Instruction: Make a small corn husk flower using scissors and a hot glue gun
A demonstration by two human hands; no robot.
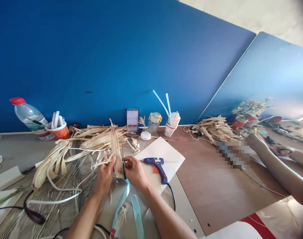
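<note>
My left hand [106, 172] pinches a dry, pale corn husk [115, 142] that stands upright, with a thin strip of it sticking out to the left. Fingers of my right hand [135, 171] are closed on a pair of scissors [124, 167]. The blades point up, right along the husk's right edge; whether they cut into it I cannot tell. Below the hands hangs a light blue ribbon [122, 196]. A blue hot glue gun [155, 162] with an orange trigger lies on a white sheet [172, 154], just right of my right hand.
Dry husks [91, 142] and thin wires [64, 181] spread on the left, crossed by a white cable [53, 182]. At the back stand a bottle [29, 114], a paper cup [60, 131], a phone [132, 119], a jar [154, 124] and another cup [170, 129]. A co-worker's arm [278, 162] reaches in at right.
</note>
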